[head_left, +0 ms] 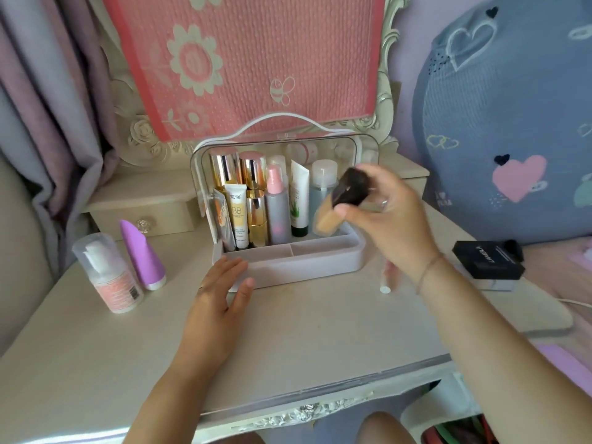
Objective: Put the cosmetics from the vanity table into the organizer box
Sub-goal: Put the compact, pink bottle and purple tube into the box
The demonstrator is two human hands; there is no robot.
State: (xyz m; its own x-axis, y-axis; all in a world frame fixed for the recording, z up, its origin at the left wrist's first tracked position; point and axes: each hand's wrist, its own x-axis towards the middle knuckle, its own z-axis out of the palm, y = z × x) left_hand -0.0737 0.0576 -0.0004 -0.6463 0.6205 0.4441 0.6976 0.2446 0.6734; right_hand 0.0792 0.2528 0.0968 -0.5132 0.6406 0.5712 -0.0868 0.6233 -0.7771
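Observation:
A white organizer box (298, 269) with a clear raised lid stands at the middle of the vanity table. Several bottles and tubes stand upright in its back row, among them a BB tube (238, 216) and a pink spray bottle (278, 209). My right hand (384, 216) is shut on a foundation bottle (333, 209) with a black cap, tilted over the box's right end. My left hand (224, 283) lies open against the box's front left wall. A foam bottle (110, 277) and a purple tube (142, 254) stand on the table to the left.
A black compact box (488, 259) rests on a white case at the table's right edge. A slim pink stick (386, 277) lies under my right wrist. Small drawers (141, 213) and a cloth-covered mirror sit behind. A blue cushion is at the right, curtains at the left.

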